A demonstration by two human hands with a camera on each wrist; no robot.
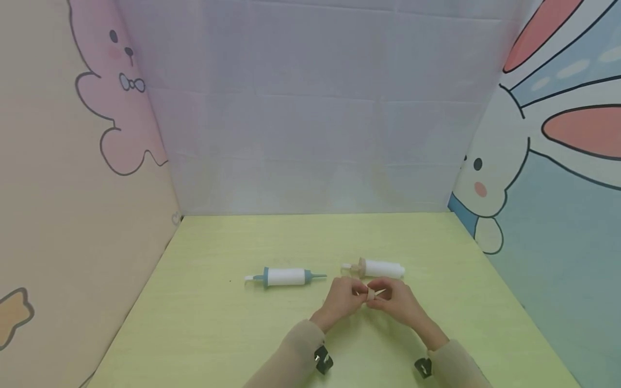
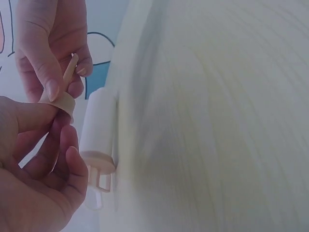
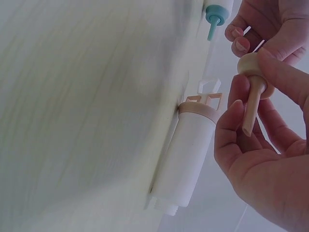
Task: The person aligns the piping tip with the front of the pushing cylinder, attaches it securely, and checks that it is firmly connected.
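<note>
Both hands meet over the table around a small beige nozzle cap (image 3: 249, 65) with a thin slanted-tip spout (image 3: 253, 106). My right hand (image 1: 395, 302) pinches the cap between thumb and fingers, the spout pointing along its palm. At the cap's wide, open end, my left hand (image 1: 343, 299) pinches the rim (image 2: 65, 104); part of its grip is hidden. Just beyond the hands lies a white syringe-like tube (image 1: 383, 269) with a beige collar and handle, its other end showing a bare white neck (image 3: 166, 207).
To the left, a similar white tube (image 1: 286, 277) with teal collar and teal nozzle lies on its side. The pale yellow table (image 1: 208, 334) meets a white back wall (image 1: 310, 118) and cartoon-printed side walls (image 1: 558, 242).
</note>
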